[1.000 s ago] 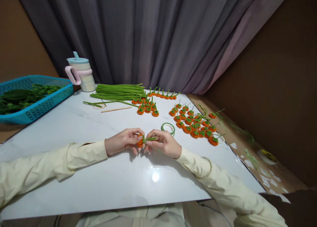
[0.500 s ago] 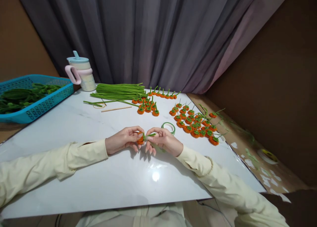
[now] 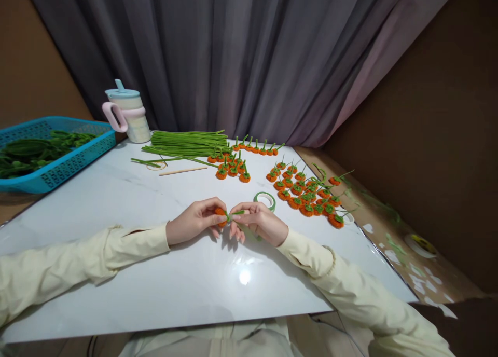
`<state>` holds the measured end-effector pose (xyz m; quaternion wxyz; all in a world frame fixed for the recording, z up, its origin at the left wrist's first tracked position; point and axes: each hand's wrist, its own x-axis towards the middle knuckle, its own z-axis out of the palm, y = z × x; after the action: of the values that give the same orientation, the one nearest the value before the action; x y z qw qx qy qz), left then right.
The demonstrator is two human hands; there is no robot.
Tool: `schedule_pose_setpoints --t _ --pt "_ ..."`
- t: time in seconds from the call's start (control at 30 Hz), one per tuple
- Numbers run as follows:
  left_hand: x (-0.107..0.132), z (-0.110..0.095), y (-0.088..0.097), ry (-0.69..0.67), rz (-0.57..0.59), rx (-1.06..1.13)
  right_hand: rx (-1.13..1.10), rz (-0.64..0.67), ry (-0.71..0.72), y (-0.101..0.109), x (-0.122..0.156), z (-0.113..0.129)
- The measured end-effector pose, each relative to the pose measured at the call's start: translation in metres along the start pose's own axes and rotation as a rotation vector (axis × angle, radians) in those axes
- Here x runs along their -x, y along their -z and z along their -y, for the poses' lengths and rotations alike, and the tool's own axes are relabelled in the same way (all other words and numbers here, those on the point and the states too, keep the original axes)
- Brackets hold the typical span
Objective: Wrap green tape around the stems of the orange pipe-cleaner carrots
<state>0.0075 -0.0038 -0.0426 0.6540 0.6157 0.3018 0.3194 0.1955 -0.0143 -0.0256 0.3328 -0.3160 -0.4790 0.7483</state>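
Between the thumb and fingers of my left hand [image 3: 192,223] is a small orange pipe-cleaner pumpkin [image 3: 220,217], lying on its side with its green top to the right. My right hand [image 3: 266,224] pinches the pumpkin's green stem [image 3: 237,212] close to that top. Both hands are just above the white table [image 3: 187,289], fingertips nearly meeting. Right behind my right hand lies a roll of green tape [image 3: 256,197], partly covered by the fingers. Whether a strip of tape runs to the stem, I cannot make out.
Several finished orange pumpkins [image 3: 295,190] stand at the right, and more [image 3: 232,170] behind my hands. Green pipe cleaners [image 3: 187,143] and a thin wooden stick [image 3: 182,171] lie at the back. A lidded cup [image 3: 136,123] and a blue basket [image 3: 66,165] are at the left.
My left fingers have shifted and rolled the pumpkin a little, so more of its orange side shows. My right hand stays almost in place on the stem.
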Motion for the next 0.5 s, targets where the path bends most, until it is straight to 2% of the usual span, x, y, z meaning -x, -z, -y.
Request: schedule_pose_setpoints --t 0.23,0.5 --pt "0.0003 -0.0008 -0.0007 -0.006 -0.005 -0.007 0.061 -0.003 -0.003 0.0019 0.0003 -0.0002" --pt "-0.0028 -0.0034 0.0012 0.081 0.038 0.107 0.252 -0.046 0.083 -0.0014 0.0026 -0.0013"
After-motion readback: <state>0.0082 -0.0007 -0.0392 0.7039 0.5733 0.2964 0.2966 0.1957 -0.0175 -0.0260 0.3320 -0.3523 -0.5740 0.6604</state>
